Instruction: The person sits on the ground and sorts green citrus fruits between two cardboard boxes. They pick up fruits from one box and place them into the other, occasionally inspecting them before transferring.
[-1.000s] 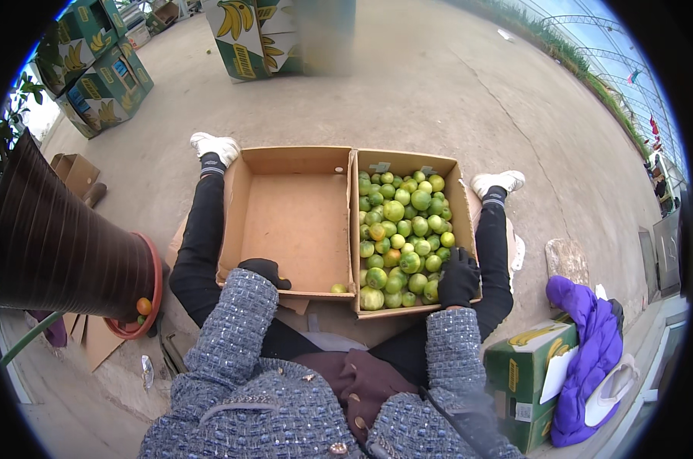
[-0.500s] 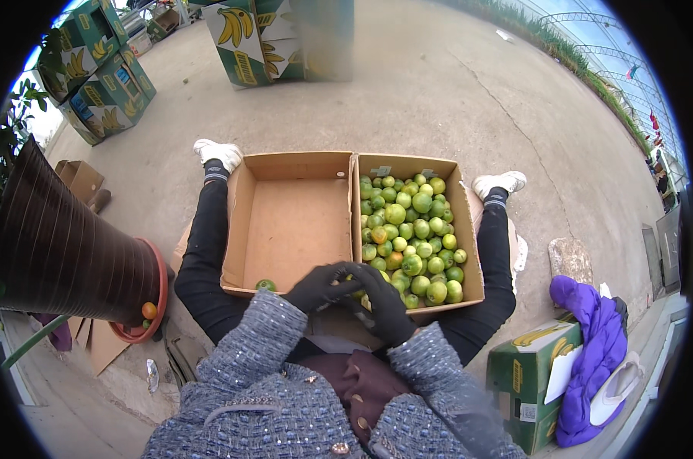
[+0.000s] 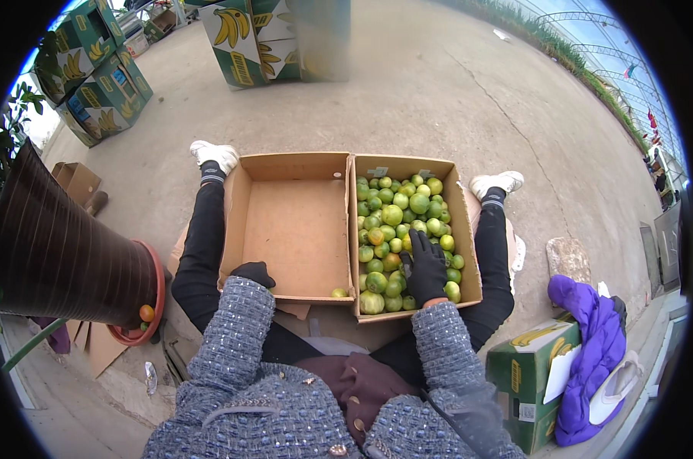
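Note:
Two open cardboard boxes stand side by side between my outstretched legs. The right box holds a heap of tomatoes, mostly green, a few turning orange. In the left box a single small yellow-green tomato lies in the near right corner. My left hand, in a black glove, is closed at the near left corner of that box; whatever is in its fingers is hidden. My right hand, gloved too, reaches over the heap with fingers apart and pointing away, touching the tomatoes.
Stacked green fruit boxes stand far left, with another fruit box at the back. A large brown pot on a red saucer is to my left. At right, a purple jacket lies over a green box.
My hands have separated from above the boxes' near edge. The left went left to the box corner, the right onto the tomatoes. A small tomato now shows in the left box's near right corner.

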Available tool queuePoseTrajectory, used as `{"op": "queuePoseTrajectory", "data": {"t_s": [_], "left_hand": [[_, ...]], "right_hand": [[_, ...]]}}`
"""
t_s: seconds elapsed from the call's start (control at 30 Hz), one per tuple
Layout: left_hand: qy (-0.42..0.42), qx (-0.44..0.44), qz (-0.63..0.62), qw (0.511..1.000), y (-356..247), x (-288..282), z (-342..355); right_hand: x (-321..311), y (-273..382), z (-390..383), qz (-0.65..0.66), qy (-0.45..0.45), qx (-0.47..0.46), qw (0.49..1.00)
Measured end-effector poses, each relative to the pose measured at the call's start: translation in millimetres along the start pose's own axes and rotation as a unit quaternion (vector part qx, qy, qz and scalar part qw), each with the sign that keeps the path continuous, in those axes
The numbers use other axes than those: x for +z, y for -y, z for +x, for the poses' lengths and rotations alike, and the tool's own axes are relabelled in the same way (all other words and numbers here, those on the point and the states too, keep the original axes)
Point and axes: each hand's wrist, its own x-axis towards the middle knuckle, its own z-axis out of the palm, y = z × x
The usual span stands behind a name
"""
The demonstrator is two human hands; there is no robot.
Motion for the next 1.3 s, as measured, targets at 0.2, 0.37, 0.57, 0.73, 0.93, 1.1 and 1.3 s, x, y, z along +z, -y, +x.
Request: {"op": "queuePoseTrajectory", "data": {"t_s": [0.2, 0.37, 0.57, 0.73, 0.93, 1.1, 1.3], "left_hand": [[-0.048, 0.065, -0.009, 0.997, -14, -5, -13], [-0.134, 0.167, -0.465, 0.859, -46, -33, -54], [-0.078, 0.342, -0.611, 0.709, -144, -52, -96], [-0.1, 0.241, -0.71, 0.654, -138, -56, -103], [-0.21, 0.132, -0.391, 0.886, -86, -45, -78], [-0.124, 0.125, -0.294, 0.94, -88, -30, -72], [-0.144, 0.147, -0.313, 0.927, -85, -24, -68]], "right_hand": [[-2, 3, -3, 0.019, -0.065, 0.017, 0.998], [-28, 43, -4, 0.221, -0.157, -0.095, 0.958], [-43, 111, -30, 0.44, -0.027, -0.105, 0.891], [-40, 69, -14, 0.335, -0.151, -0.087, 0.926], [-28, -36, -30, -0.008, -0.049, 0.106, 0.993], [-22, -42, -34, -0.039, -0.055, 0.153, 0.986], [-9, -60, -35, -0.028, -0.094, 0.152, 0.983]]}}
